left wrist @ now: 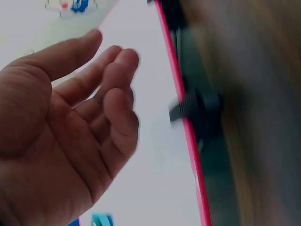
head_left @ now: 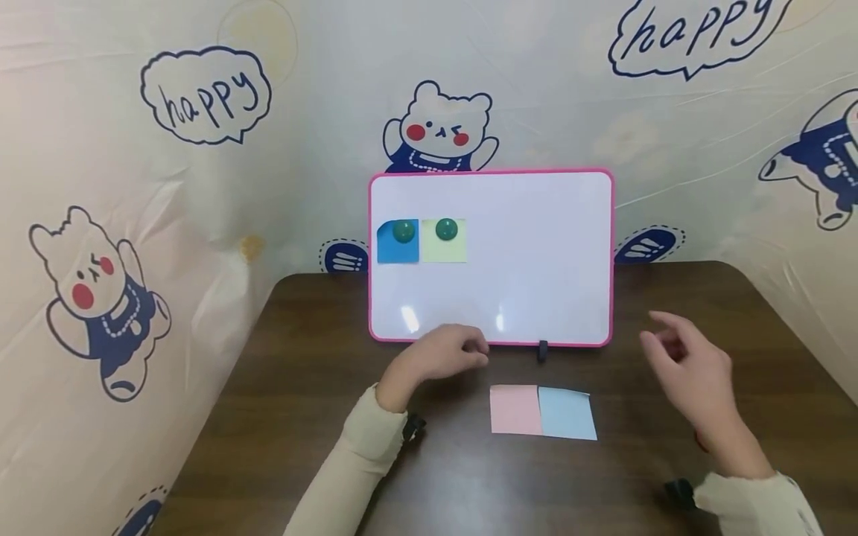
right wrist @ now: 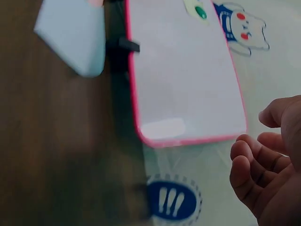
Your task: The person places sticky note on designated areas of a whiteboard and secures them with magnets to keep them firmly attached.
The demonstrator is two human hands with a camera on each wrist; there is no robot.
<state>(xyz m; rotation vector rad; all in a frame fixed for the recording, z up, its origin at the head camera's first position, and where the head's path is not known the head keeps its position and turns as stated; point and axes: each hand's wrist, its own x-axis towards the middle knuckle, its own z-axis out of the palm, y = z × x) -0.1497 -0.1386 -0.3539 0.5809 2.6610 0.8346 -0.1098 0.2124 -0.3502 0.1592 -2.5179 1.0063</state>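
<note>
Left hand [head_left: 439,352] near whiteboard [head_left: 529,253] bottom, right hand [head_left: 704,380] off its right — both released, pink note [head_left: 515,409], pale-blue note [head_left: 567,414] before it

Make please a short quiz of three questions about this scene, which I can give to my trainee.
1. Multiple choice: what do the left hand and the right hand hold? A) one note each; B) one magnet each; C) nothing visible.
2. True or false: the pink note is fixed on the whiteboard.
3. Count: how many round green magnets are on the whiteboard?

Key:
1. C.
2. False; the pink note lies on the table, beside the light blue note.
3. Two: one on the blue note, one on the pale yellow-green note.
</note>
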